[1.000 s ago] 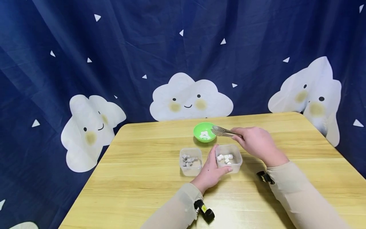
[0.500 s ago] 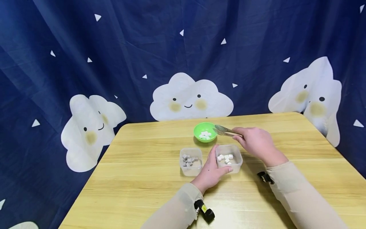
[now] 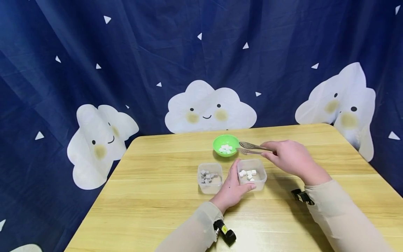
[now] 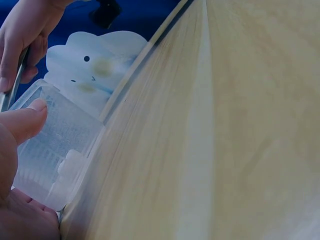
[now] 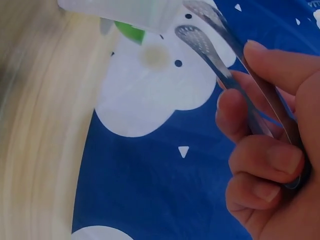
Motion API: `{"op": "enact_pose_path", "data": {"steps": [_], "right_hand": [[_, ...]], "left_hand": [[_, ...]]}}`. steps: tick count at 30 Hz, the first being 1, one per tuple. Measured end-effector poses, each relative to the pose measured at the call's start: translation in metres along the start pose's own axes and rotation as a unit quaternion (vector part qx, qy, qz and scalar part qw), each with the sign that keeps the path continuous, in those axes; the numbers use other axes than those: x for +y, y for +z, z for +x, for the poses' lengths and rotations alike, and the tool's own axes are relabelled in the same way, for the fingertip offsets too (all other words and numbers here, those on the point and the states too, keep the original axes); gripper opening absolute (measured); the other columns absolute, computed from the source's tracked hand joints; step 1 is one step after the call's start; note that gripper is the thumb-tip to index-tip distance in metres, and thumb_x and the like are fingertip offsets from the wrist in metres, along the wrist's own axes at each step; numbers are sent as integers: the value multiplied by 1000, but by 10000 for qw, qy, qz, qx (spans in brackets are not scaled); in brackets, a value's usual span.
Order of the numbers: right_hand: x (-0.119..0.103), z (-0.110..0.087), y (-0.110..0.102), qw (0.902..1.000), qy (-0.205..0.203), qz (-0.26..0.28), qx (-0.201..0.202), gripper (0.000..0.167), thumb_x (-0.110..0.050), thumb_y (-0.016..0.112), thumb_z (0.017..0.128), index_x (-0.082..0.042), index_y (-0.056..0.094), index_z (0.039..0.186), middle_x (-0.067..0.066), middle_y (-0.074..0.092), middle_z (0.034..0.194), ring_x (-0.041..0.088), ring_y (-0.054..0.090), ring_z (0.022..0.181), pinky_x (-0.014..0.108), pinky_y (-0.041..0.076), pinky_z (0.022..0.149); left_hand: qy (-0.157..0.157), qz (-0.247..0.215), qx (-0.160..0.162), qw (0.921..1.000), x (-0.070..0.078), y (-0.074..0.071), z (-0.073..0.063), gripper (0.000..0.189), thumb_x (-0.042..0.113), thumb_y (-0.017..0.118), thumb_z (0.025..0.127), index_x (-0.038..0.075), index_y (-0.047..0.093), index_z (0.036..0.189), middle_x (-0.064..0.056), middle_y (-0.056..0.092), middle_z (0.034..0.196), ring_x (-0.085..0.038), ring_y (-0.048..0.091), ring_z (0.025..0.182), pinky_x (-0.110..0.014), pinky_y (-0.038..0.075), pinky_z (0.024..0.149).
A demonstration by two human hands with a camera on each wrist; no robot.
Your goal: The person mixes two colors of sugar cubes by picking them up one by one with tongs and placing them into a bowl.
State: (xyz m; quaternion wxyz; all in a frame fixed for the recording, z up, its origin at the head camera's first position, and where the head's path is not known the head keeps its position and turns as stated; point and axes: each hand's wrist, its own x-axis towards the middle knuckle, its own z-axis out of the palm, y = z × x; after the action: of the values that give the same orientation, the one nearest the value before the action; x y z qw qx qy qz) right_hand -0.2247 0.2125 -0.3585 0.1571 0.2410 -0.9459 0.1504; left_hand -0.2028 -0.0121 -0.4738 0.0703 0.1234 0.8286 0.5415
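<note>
My left hand [image 3: 232, 191] grips the right-hand clear plastic container [image 3: 260, 175] by its left side, thumb across the front. White cubes [image 3: 249, 174] lie inside it; in the left wrist view they show through the wall of the container [image 4: 60, 135]. In my right hand [image 3: 291, 157] is a pair of metal tongs [image 3: 252, 146] with perforated tips. The tongs [image 5: 225, 70] have their tips apart in the right wrist view, with nothing visible between them. Those tips are at the right rim of a green bowl [image 3: 217, 142], which holds several white cubes [image 3: 225, 149].
A second clear container [image 3: 210, 189] with several grey cubes [image 3: 207, 176] stands left of my left hand. All of it rests on a wooden table [image 3: 151, 196]. Behind the table's far edge hangs a dark blue curtain [image 3: 141, 63] with cloud prints.
The right hand has shifted slightly right with the tongs, whose tips have come back from over the bowl and spread wider. One more white cube appears in the bowl. The left hand stays put.
</note>
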Motion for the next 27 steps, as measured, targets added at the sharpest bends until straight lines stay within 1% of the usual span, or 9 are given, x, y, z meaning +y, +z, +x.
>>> {"op": "enact_pose_path", "data": {"steps": [3, 5, 10, 14, 18, 21, 24, 27], "right_hand": [[1, -3, -4, 9999, -24, 24, -101, 28, -32, 72, 94, -18, 76, 118, -11, 67, 78, 12, 60, 69, 47, 52, 62], [1, -5, -7, 9999, -36, 41, -130, 28, -31, 72, 94, -18, 76, 118, -11, 67, 79, 10, 58, 68, 46, 52, 62], [1, -9, -12, 9997, -10, 14, -261, 25, -33, 71, 94, -21, 76, 115, -15, 61, 74, 8, 53, 65, 39, 48, 59], [1, -13, -16, 9993, -43, 71, -373, 26, -35, 71, 95, -21, 76, 116, -16, 63, 76, 6, 52, 65, 38, 47, 59], [2, -18, -20, 9987, -136, 95, -472, 25, -34, 71, 94, -22, 77, 115, -18, 60, 73, 4, 49, 63, 35, 45, 59], [1, -21, -21, 9984, -209, 50, -529, 24, -33, 73, 93, -22, 77, 114, -18, 63, 74, 4, 54, 65, 37, 48, 59], [1, -22, -19, 9977, -300, -21, -604, 25, -34, 74, 92, -23, 77, 114, -11, 72, 85, 8, 63, 70, 42, 53, 62], [1, -22, -14, 9961, -451, -78, -760, 24, -34, 75, 91, -23, 77, 113, -7, 75, 92, 12, 67, 74, 45, 55, 64]], "left_hand": [[-9, -3, 5, 10000, 0, 0, 0, 107, 36, 84, 83, 37, 11, 162, 1, 24, 165, -19, 30, 146, -47, 22, 120], [-6, -4, -3, 10000, 0, 0, 0, 107, 36, 83, 83, 37, 11, 162, 1, 23, 166, -19, 30, 146, -47, 21, 120], [-3, -27, -26, 10000, 0, 0, 0, 106, 34, 83, 84, 34, 11, 162, 2, 21, 166, -21, 28, 147, -49, 20, 121], [-29, -38, -28, 10000, 1, 0, 0, 107, 34, 84, 83, 37, 11, 162, 4, 21, 166, -19, 27, 147, -48, 20, 121], [-40, -45, -33, 10000, 2, 0, 0, 107, 35, 84, 83, 38, 11, 162, 5, 21, 166, -17, 27, 147, -46, 20, 121], [-63, 1, -28, 10000, 2, 0, 0, 107, 37, 83, 83, 38, 11, 162, 4, 21, 166, -18, 27, 147, -46, 20, 120], [-82, 24, -8, 10000, 2, 0, 0, 107, 38, 83, 83, 39, 11, 161, 3, 22, 166, -18, 29, 147, -47, 21, 120], [-64, -13, -7, 10000, 1, 1, 0, 107, 36, 84, 83, 38, 11, 161, 4, 22, 165, -18, 30, 146, -45, 21, 120]]}}
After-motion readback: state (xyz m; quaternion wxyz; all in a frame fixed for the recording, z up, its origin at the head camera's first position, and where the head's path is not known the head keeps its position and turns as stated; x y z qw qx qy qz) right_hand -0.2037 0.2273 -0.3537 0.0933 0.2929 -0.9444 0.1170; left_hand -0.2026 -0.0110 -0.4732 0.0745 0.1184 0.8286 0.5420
